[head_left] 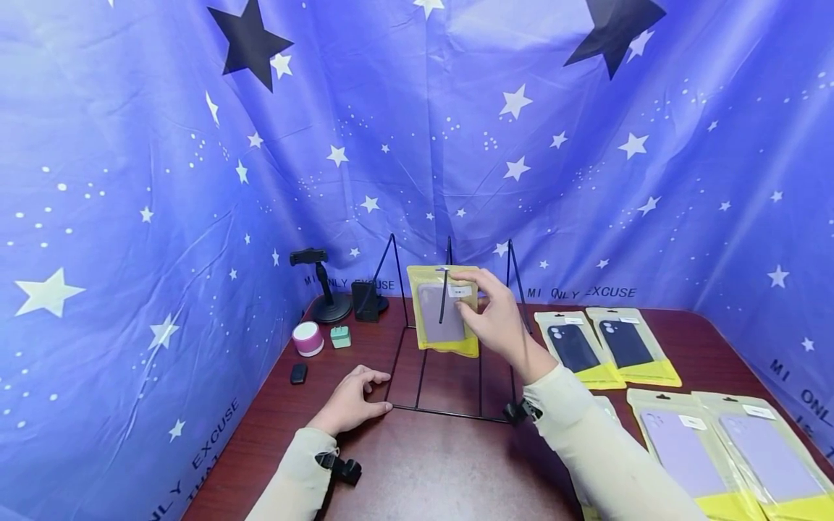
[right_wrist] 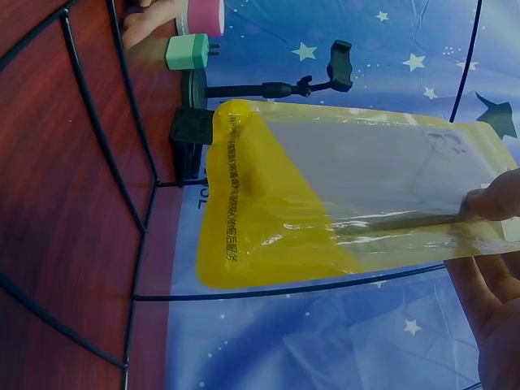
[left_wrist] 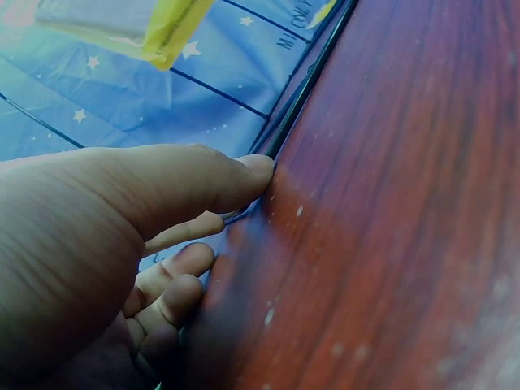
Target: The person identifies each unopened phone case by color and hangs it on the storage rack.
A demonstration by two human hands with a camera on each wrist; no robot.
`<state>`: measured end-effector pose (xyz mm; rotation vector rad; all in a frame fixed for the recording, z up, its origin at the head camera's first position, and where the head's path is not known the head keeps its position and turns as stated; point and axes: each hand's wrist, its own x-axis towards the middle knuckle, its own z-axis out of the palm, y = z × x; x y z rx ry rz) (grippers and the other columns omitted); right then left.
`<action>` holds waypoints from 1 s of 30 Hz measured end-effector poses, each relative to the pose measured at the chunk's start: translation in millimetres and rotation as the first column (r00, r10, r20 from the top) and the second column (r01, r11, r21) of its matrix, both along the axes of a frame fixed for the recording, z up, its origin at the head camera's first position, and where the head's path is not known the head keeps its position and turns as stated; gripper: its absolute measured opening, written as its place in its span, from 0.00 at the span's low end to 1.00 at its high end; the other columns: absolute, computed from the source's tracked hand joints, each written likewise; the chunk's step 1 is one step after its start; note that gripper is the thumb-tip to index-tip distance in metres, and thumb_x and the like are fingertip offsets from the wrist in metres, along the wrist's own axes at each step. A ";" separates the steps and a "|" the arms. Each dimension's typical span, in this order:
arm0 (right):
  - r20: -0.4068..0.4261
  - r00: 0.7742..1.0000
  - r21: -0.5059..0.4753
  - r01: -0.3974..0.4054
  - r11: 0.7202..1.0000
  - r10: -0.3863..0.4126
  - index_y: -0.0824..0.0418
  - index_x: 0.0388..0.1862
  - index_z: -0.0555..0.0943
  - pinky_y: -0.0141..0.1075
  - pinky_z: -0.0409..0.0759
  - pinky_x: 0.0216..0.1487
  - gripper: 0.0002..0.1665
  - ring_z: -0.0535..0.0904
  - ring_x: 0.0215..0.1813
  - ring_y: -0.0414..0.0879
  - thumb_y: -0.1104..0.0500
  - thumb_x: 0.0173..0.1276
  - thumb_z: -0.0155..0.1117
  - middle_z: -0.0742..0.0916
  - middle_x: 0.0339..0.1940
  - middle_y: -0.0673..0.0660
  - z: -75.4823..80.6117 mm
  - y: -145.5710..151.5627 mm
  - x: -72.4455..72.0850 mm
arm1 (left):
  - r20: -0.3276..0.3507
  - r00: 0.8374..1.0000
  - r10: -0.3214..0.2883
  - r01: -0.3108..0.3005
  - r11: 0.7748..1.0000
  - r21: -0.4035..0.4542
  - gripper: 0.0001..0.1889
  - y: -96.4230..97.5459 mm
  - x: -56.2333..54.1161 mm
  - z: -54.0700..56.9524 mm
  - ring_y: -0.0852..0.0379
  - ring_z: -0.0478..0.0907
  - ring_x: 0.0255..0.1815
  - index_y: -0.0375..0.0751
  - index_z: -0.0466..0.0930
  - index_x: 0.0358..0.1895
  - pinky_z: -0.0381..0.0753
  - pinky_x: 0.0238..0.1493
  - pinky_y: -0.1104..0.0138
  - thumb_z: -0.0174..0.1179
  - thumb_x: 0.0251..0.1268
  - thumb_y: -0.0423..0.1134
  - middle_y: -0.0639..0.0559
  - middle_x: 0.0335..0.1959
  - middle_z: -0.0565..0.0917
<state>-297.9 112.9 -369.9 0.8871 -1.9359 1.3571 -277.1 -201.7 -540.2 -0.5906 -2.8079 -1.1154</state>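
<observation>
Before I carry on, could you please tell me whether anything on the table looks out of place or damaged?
Nothing looks spilled or toppled. Only some small pale marks on the red-brown tabletop beside the left hand look odd, breaking the wood grain; I cannot tell whether they are scratches or specks.

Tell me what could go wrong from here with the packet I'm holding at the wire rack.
The lilac phone-case packet could drop if your right hand, pinching it near one upper edge, lets go early; I can't be sure its hang hole is on the prong.

The wire rack might shift if your right forearm, close to its right side, bumps it; your left hand touches only around its near left corner.
</observation>
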 end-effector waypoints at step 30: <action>0.185 0.976 -0.082 0.135 0.988 -0.118 0.64 0.61 0.84 0.33 0.83 0.34 0.29 0.85 0.46 0.58 0.80 0.62 0.66 0.85 0.61 0.62 -12.3 -1.3 -64.3 | -0.006 1.000 -0.001 0.001 1.000 -0.004 0.27 -0.8 -2.2 -2.6 0.58 0.73 0.43 0.48 0.86 0.59 0.75 0.47 0.62 0.81 0.55 0.44 0.56 0.46 0.78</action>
